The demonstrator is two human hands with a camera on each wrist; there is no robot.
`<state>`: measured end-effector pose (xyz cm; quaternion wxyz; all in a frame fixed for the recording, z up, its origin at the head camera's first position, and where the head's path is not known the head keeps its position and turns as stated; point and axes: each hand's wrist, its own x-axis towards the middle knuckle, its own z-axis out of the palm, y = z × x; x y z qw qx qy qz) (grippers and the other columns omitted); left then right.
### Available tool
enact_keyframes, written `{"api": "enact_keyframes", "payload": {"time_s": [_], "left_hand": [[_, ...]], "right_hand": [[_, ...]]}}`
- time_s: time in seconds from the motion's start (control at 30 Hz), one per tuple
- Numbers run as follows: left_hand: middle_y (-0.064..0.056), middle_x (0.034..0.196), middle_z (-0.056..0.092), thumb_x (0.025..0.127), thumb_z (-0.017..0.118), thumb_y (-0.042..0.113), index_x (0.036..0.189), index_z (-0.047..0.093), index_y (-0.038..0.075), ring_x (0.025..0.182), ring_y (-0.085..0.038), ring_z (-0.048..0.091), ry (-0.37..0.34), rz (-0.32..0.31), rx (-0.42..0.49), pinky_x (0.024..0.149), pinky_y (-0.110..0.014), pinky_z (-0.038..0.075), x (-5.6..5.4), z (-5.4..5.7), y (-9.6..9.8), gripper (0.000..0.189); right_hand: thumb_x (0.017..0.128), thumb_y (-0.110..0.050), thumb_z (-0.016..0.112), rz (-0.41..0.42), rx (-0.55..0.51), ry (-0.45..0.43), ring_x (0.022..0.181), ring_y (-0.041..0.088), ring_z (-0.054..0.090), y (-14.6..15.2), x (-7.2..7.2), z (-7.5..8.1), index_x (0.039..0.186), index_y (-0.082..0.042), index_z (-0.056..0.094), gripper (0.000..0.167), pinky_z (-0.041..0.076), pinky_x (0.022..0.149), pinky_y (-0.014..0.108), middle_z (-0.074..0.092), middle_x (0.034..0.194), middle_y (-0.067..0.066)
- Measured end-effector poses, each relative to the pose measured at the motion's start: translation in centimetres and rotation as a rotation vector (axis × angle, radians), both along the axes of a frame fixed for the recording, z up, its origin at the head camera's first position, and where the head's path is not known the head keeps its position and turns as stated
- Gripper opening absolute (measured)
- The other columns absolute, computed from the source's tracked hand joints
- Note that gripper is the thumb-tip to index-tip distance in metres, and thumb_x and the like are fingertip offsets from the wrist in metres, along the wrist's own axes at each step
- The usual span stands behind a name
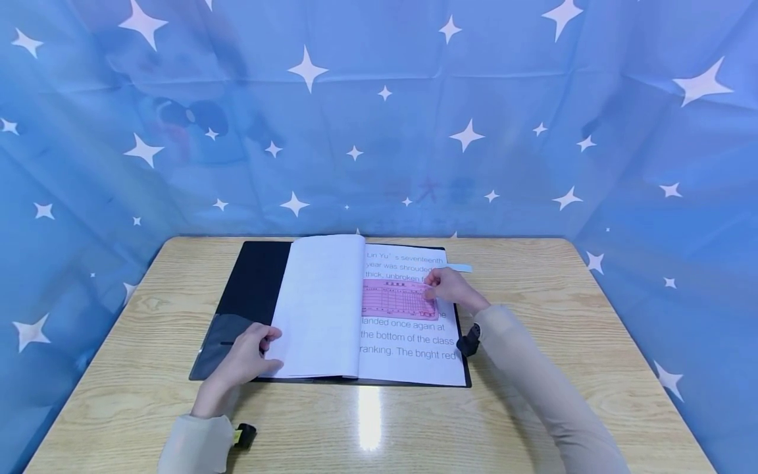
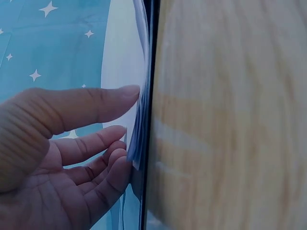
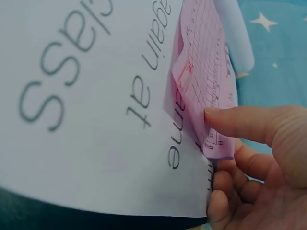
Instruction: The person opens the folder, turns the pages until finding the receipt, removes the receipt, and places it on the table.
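A folder with a black cover lies spread on the table, white sheets inside. Its left page is blank; large printed text covers the right page. Across that right page lies a pink printed slip, its near corner lifted off the paper in the right wrist view. My right hand pinches the slip's right end, thumb on top. At the left edge of the blank page, my left hand touches the sheets with thumb and loosely bent fingers apart.
A light blue strip sticks out past the folder's right side, beyond my right hand. The wooden table ends at a blue curtain with white stars. A grey flap covers the folder's lower left.
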<state>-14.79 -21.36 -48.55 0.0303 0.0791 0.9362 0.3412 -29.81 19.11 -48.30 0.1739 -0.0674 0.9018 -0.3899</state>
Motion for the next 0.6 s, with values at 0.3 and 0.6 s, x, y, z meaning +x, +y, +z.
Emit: {"api": "enact_keyframes", "payload": {"time_s": [0.3, 0.6], "left_hand": [[-0.006, 0.091, 0.049, 0.064, 0.08, 0.0, 0.104, 0.061, -0.004, 0.078, -0.018, 0.045, -0.014, 0.003, 0.012, 0.065, -0.027, 0.04, 0.02, -0.02, -0.02, 0.045], [-0.006, 0.09, 0.049, 0.064, 0.08, -0.001, 0.104, 0.061, -0.005, 0.078, -0.017, 0.045, -0.02, 0.0, 0.016, 0.064, -0.026, 0.039, -0.05, -0.07, -0.03, 0.045]], "right_hand": [[0.079, -0.006, 0.065, 0.005, -0.08, -0.022, 0.09, 0.025, 0.048, 0.49, 0.24, 0.37, 0.082, -0.005, 0.055, 0.01, 0.032, 0.077, 0.034, 0.056, 0.091, 0.008], [0.086, -0.013, 0.064, -0.05, -0.171, -0.037, 0.079, 0.021, 0.05, 0.9, 0.36, 0.12, 0.097, -0.002, 0.061, 0.016, 0.035, 0.067, 0.032, 0.06, 0.082, 0.004]]}}
